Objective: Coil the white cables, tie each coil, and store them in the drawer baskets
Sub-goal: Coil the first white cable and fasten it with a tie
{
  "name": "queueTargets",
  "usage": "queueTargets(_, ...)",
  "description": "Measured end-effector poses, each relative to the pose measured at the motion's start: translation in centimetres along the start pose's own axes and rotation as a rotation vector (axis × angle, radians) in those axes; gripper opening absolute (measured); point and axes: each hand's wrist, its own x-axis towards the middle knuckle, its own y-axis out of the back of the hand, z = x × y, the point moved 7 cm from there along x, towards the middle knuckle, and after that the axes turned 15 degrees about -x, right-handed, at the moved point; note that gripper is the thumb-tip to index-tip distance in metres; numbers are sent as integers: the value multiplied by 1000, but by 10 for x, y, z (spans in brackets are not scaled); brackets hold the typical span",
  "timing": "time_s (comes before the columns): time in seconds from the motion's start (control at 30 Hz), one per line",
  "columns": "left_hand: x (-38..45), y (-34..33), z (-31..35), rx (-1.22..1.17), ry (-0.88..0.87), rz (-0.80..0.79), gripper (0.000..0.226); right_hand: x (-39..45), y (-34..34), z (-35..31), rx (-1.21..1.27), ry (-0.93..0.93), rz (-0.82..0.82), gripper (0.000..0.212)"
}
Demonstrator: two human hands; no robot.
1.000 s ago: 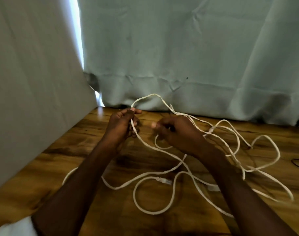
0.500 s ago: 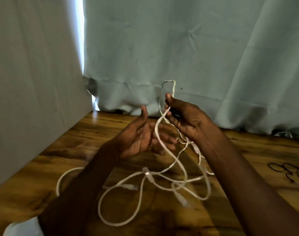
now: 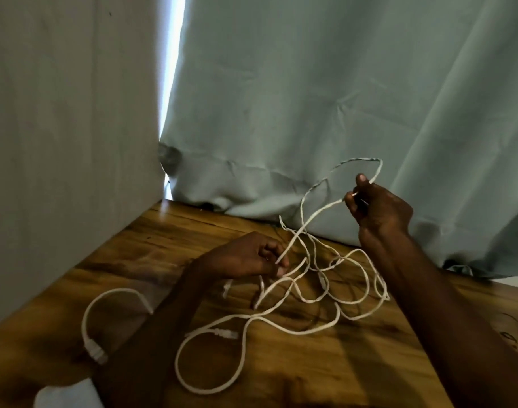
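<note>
A long white cable (image 3: 243, 346) lies in loose tangled loops on the wooden table (image 3: 325, 372). My right hand (image 3: 380, 206) is raised above the table at the right and pinches a loop of the cable that arches over its fingers. My left hand (image 3: 248, 256) sits low near the table's middle, its fingers curled round a strand of the same cable. One white plug end (image 3: 95, 350) lies at the left by my forearm, another connector (image 3: 225, 334) in the middle of the tangle.
A pale green curtain (image 3: 310, 98) hangs along the table's far edge. A grey panel (image 3: 69, 128) walls off the left side. Thin dark ties (image 3: 509, 337) lie at the right edge. A white cloth (image 3: 66, 397) shows at the bottom left.
My right hand has moved right and up, pulling a loop of cable with it. My left hand has dropped toward the table and closed its fingers on a strand.
</note>
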Motion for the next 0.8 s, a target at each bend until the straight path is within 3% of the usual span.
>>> queueTargets(0.1,0,16,1,290,-44,118,18,-7,4,-8,31,54,9,13)
queueTargets(0.17,-2,17,5,317,-49,145,17,-12,9,-12,12,75,24,13)
queueTargets(0.23,-1,13,13,78,-87,103,14,-12,14,-11,-106,96,43,19)
queueTargets(0.33,-5,7,24,-334,-95,-2,10,-8,23,4,-567,192,91,56)
queueTargets(0.43,-2,-3,21,-308,-92,-78,14,-31,7,5,-1046,627,84,75)
queueTargets(0.53,-3,-15,25,-295,-88,-162,18,-73,-35,21,-1235,1075,-253,81)
queueTargets(0.6,-9,-20,31,-297,-71,-220,16,-91,-53,35,-1350,1316,-453,69)
queueTargets(0.67,-13,-22,34,-312,-49,-262,20,-94,-57,38,-1355,1444,-539,41)
queueTargets(0.73,-16,-21,32,-371,-24,-269,24,-84,-56,40,-1339,1425,-537,26)
queueTargets(0.8,-17,-21,31,-425,0,-286,22,-75,-52,32,-1263,1296,-520,36)
